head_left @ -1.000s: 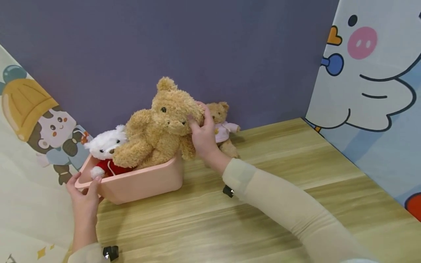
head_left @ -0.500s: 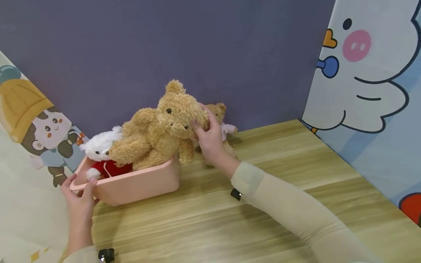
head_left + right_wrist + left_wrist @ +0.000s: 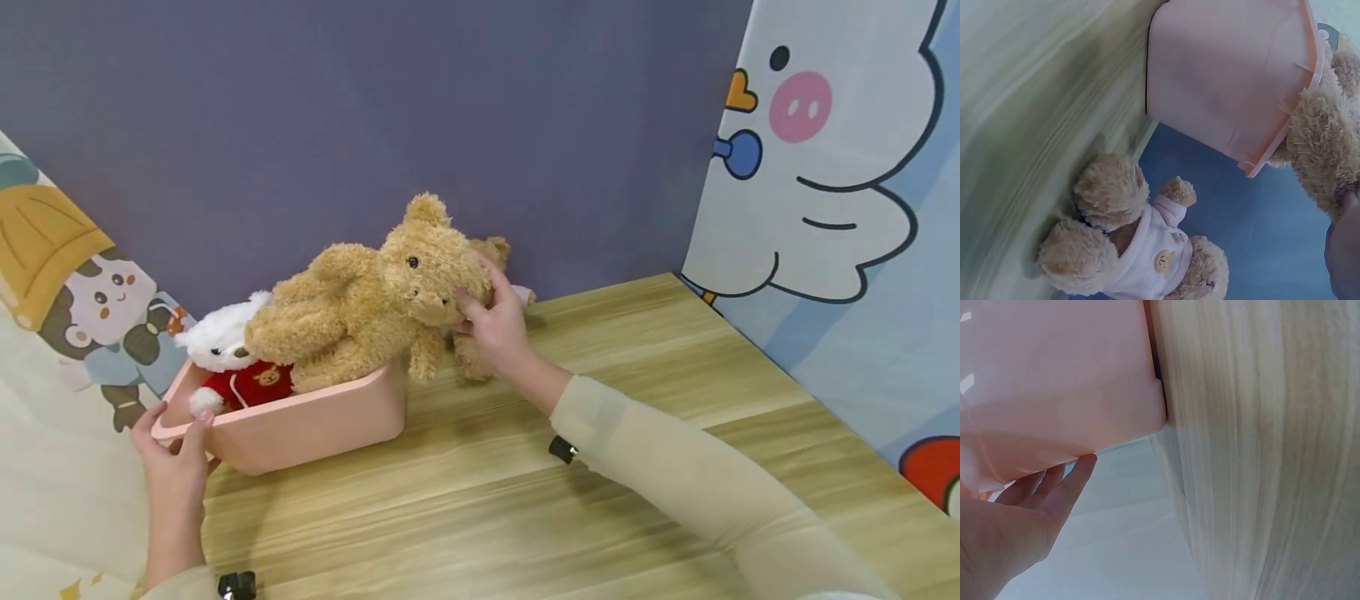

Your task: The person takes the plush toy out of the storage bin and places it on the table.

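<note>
A large tan teddy bear (image 3: 360,308) leans sideways over the right end of a pink bin (image 3: 315,429), its legs inside and its head past the rim. My right hand (image 3: 498,321) grips the side of its head. At the bin's left end my left hand (image 3: 176,454) holds the rim, thumb on the near side; in the left wrist view its fingers (image 3: 1072,481) lie along the bin's wall (image 3: 1066,375). Inside the bin sits a white plush bear (image 3: 221,337) in a red top, partly covered by the tan bear's leg.
Behind my right hand, a small brown teddy bear in a pale pink top (image 3: 1154,250) sits on the wooden table (image 3: 480,500), mostly hidden in the head view. A dark wall panel (image 3: 360,108) stands behind the bin, with cartoon-printed panels (image 3: 832,208) at either side.
The tan bear has tipped further right and down, my right hand moving with its head. It now hides more of the small bear. My left hand stays on the bin's rim.
</note>
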Demonstrator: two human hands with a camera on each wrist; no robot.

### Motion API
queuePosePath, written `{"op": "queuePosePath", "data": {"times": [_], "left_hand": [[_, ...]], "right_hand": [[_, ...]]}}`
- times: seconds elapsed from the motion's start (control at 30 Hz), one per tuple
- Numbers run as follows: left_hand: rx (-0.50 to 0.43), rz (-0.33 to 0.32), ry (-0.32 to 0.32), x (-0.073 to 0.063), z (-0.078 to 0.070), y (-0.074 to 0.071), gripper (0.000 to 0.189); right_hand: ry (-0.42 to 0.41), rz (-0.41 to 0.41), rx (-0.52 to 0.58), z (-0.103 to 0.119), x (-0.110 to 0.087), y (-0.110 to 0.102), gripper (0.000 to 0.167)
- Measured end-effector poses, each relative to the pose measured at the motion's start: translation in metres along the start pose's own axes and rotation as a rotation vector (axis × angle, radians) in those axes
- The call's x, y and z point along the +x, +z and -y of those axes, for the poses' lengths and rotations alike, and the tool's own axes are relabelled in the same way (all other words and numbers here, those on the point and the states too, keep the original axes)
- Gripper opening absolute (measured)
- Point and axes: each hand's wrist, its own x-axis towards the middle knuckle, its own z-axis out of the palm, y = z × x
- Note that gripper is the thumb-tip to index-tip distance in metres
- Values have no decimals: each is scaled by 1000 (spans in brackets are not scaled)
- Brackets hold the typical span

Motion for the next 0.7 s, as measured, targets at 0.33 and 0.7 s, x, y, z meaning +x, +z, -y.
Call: {"op": "queuePosePath", "data": {"times": [0.33, 0.7], "left_hand": [[-24, 6, 16, -1, 2, 1, 74], [-8, 7, 19, 0, 2, -1, 73]], "right_hand": [[2, -17, 75, 8, -7, -16, 62], [-80, -18, 92, 33, -3, -43, 50]]}}
